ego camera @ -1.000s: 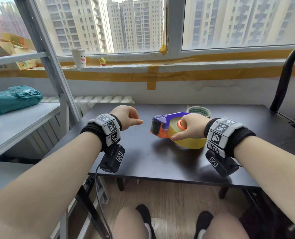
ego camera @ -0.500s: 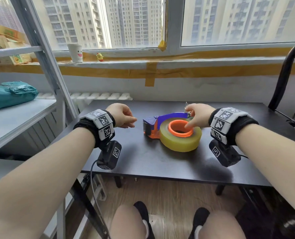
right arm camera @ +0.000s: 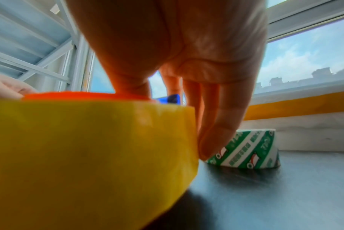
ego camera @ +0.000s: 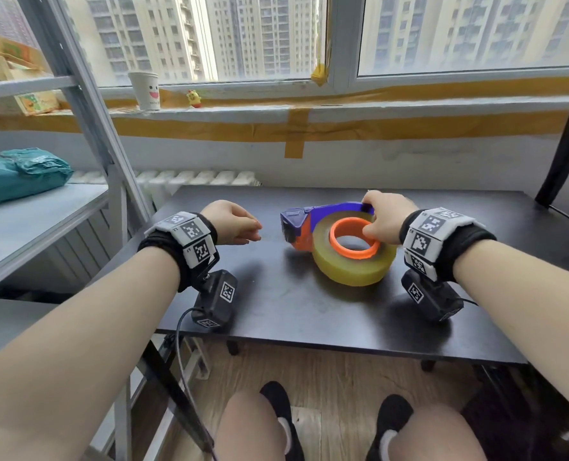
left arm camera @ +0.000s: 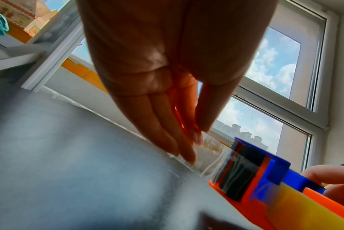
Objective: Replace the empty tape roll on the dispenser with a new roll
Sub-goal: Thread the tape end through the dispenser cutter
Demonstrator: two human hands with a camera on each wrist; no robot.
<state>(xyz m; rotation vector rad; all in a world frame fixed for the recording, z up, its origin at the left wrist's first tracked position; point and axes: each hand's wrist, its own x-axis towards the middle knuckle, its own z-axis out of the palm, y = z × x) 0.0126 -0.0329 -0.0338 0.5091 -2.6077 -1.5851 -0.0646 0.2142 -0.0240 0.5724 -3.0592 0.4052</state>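
A blue and orange tape dispenser lies flat on the black table, with a full yellow tape roll seated around its orange hub. My right hand grips its right side: the thumb presses the hub's rim and the fingers reach down the roll's outer wall. The empty green-and-white core stands just behind those fingers, hidden in the head view. My left hand hovers left of the dispenser's cutter head, relaxed and holding nothing.
A grey metal shelf with teal packages stands at the left. On the windowsill are a paper cup and a small yellow toy. A black chair frame rises at the right.
The dispenser was held tilted above the table a second ago; it now lies flat. My right hand shifted to the roll's far right side. The left hand barely moved.
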